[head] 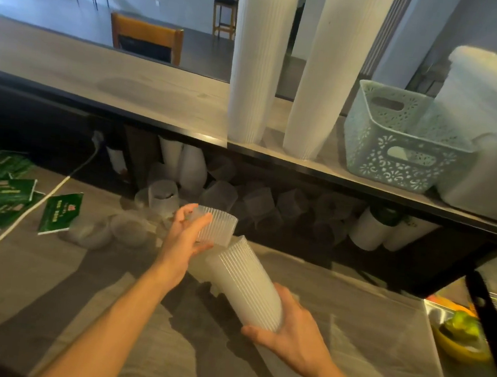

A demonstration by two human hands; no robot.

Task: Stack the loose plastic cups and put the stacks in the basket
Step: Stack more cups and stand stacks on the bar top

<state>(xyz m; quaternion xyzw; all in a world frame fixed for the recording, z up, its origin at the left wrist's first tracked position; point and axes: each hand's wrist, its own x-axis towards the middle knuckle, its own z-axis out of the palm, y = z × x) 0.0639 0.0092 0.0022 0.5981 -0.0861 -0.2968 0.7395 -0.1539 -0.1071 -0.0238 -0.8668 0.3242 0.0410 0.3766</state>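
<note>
Frosted plastic is what you're handling w/ both hands just now. Your left hand (185, 234) is gripping a short stack of ribbed cups (217, 226), fingers curled round its side, mouth facing away from you. Your right hand (291, 328) is clamped round the long cup stack (247, 277) near its lower end, and that stack is tilting up and away toward the short one. The two are nearly touching, the long stack's top end just below the short stack's base.

To do the join well, I'd say: line up the axes first, then slide one into the other straight, no twisting, since thin cups probably jam or buckle if they're going in crooked. Check which end is the open mouth before pushing; I can't tell that for the long stack from here. Keep the right hand's hold low so the top end isn't wobbling.

Loose cups (219, 194) are lying beyond the short stack, tumbled under the raised counter ledge, so there's plenty left to collect. The mint basket (400, 136) is sitting up on that ledge, well beyond and to the right of the stack you're holding, w/ two tall white stacks (284, 69) standing just left of it.
</note>
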